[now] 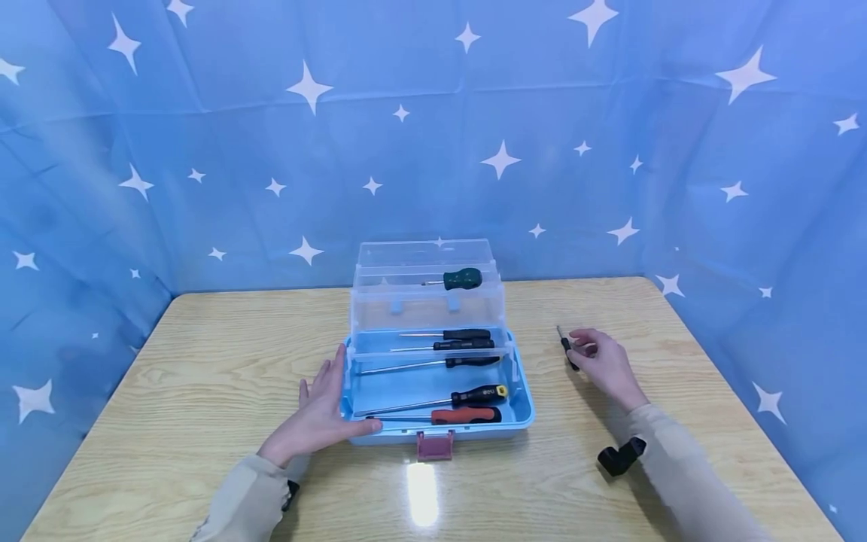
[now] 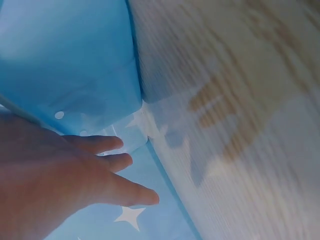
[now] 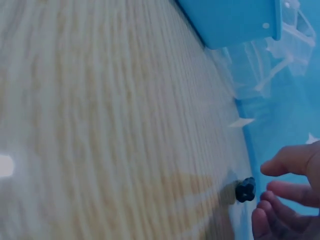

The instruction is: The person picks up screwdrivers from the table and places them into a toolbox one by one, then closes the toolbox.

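Note:
A light blue toolbox (image 1: pixel 440 433) sits open at the middle of the table, its clear lid (image 1: pixel 423 252) raised at the back. My left hand (image 1: pixel 318 414) rests against its left side, thumb on the front rim, fingers extended. Inside lie a red-handled screwdriver (image 1: pixel 466 415), a black screwdriver with a yellow end (image 1: pixel 479 395) and several black-handled screwdrivers (image 1: pixel 472 362). A green-handled screwdriver (image 1: pixel 463 278) shows at the clear lid. My right hand (image 1: pixel 606 369) is beside a small black screwdriver (image 1: pixel 566 346) right of the box; in the right wrist view its handle end appears apart from the loosely bent fingers.
The toolbox has a purple latch (image 1: pixel 434 446) hanging at its front. A wood-grain table (image 1: pixel 203 391) extends on both sides. Blue cloth with white stars (image 1: pixel 406 173) hangs behind and beside the table.

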